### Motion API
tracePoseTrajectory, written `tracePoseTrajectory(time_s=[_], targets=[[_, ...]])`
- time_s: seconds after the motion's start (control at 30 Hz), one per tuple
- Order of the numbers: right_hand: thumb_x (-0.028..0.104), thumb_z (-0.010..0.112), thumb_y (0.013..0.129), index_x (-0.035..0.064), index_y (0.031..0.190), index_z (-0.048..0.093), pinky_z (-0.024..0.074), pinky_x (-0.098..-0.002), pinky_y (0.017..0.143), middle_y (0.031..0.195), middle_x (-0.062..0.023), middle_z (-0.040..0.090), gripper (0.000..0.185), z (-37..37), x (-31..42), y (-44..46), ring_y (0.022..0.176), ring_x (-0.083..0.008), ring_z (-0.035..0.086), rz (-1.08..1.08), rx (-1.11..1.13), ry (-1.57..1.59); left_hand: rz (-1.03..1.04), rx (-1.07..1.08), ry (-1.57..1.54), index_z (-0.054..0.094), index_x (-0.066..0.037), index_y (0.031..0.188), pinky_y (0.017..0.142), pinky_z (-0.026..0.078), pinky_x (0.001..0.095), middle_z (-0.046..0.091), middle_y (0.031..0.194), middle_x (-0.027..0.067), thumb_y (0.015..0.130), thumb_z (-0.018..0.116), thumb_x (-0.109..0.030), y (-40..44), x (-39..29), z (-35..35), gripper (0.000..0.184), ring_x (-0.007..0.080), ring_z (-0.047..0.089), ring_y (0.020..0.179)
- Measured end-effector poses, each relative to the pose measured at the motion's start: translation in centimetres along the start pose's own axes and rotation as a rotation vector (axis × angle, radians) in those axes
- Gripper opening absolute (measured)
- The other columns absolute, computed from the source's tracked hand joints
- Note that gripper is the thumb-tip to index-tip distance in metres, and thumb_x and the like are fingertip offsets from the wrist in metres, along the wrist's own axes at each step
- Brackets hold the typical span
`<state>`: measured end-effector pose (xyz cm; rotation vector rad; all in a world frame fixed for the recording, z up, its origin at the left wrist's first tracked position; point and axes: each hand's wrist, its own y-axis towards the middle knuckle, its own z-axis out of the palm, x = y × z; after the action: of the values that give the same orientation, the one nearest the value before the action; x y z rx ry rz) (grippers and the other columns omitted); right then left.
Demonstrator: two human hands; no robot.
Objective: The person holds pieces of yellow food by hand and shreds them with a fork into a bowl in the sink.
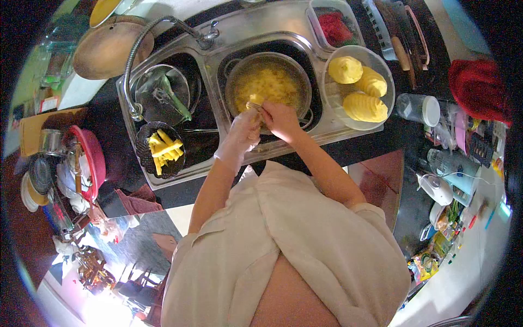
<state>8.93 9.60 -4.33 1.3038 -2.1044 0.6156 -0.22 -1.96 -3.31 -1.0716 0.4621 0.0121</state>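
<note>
My left hand (242, 133), in a thin clear glove, is closed around a small yellow piece of pineapple (255, 98) over the near rim of a metal pot (230, 90). My right hand (280, 120), bare, is closed beside it, its fingertips against the left fingers; what it pinches is hidden. Small yellow pineapple bits (269, 82) fill the pot, which sits in the right sink basin. On the right, a clear round tub (357, 53) holds peeled pineapples (365, 107). A dark mesh basket (143, 155) at the left holds yellow pineapple strips (163, 150).
A flexible faucet (133, 71) arches over the left basin, where a clear bowl (144, 87) holds a green-handled peeler-like tool (174, 101). Behind the tub stands a plastic box (313, 22) with red netting. A lidded jar (417, 109) is farther right; a pink basin (98, 163) is left.
</note>
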Motion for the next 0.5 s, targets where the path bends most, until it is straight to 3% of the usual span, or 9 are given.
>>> tracePoseTrajectory(time_s=[0.07,0.13,0.2,0.37,0.5], targets=[[0.023,0.052,0.086,0.0049,0.083,0.055,0.0439,-0.0488,0.060,0.073,-0.0179,0.060,0.019,0.5,0.0,-0.1,0.070,-0.0386,0.059,-0.040,-0.118,0.026,0.082,0.056,0.145,0.048,-0.018,0.073,0.027,0.026,0.0201,0.041,0.053,-0.0062,0.089,0.055,-0.032,2.5,1.4,-2.2,0.022,0.0058,0.034,0.033],[0.023,0.052,0.086,0.0052,0.083,0.055,0.0438,-0.0490,0.060,0.074,-0.0179,0.060,0.019,0.5,-0.2,0.3,0.071,-0.0387,0.059,-0.044,-0.083,0.023,0.174,0.113,0.286,0.046,-0.020,0.070,0.026,0.028,0.0191,0.040,0.053,-0.0067,0.090,0.053,-0.030,1.4,0.4,-1.1,0.023,0.0054,0.036,0.033],[0.023,0.052,0.086,0.0054,0.083,0.055,0.0437,-0.0492,0.061,0.075,-0.0179,0.060,0.018,0.6,0.0,0.8,0.072,-0.0389,0.059,-0.055,-0.048,0.023,-0.004,0.124,-0.069,0.047,-0.021,0.072,0.026,0.030,0.0190,0.039,0.051,-0.0075,0.091,0.051,-0.030,-1.4,-1.1,0.3,0.021,0.0054,0.036,0.033],[0.029,0.049,0.087,0.0115,0.097,0.062,0.0466,-0.0493,0.066,0.085,-0.0172,0.064,0.024,1.9,0.1,0.9,0.078,-0.0382,0.061,0.030,-0.031,0.124,0.011,0.113,-0.207,0.048,-0.018,0.075,0.026,0.029,0.0191,0.038,0.050,-0.0074,0.091,0.051,-0.029,-0.7,0.2,-0.9,0.020,0.0053,0.034,0.032],[0.029,0.050,0.087,0.0128,0.096,0.063,0.0476,-0.0483,0.067,0.086,-0.0165,0.064,0.023,0.9,1.3,1.5,0.078,-0.0365,0.062,0.112,-0.025,0.277,-0.065,0.207,-0.293,0.050,-0.013,0.077,0.028,0.028,0.0182,0.038,0.050,-0.0059,0.091,0.053,-0.028,-2.0,-0.4,-0.5,0.021,0.0045,0.032,0.033]])
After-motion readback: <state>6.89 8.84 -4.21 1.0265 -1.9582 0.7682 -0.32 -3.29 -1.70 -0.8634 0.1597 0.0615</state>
